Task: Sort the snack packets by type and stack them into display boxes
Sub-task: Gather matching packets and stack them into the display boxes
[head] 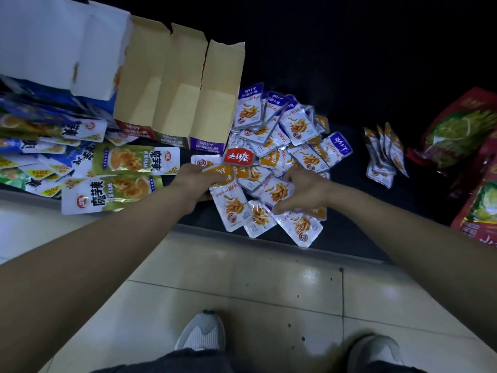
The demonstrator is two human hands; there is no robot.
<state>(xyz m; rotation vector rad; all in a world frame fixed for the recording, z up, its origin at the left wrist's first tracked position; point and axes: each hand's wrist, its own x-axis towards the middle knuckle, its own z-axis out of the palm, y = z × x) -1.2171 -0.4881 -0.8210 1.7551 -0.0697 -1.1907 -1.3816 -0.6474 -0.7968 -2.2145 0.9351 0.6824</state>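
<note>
Snack packets (295, 135) piled, left hand (192, 181) gripping some, right hand (304, 193) atop

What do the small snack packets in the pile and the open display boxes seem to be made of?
Snack packets: likely glossy foil-lined plastic film, judging by silvery crimped edges and glare. Display boxes: probably paperboard, matte tan inside, printed outside, with creased flaps.

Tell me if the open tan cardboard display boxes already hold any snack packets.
No: the tan cardboard display boxes show bare insides; the small silver snack packets lie heaped beside them.
</note>
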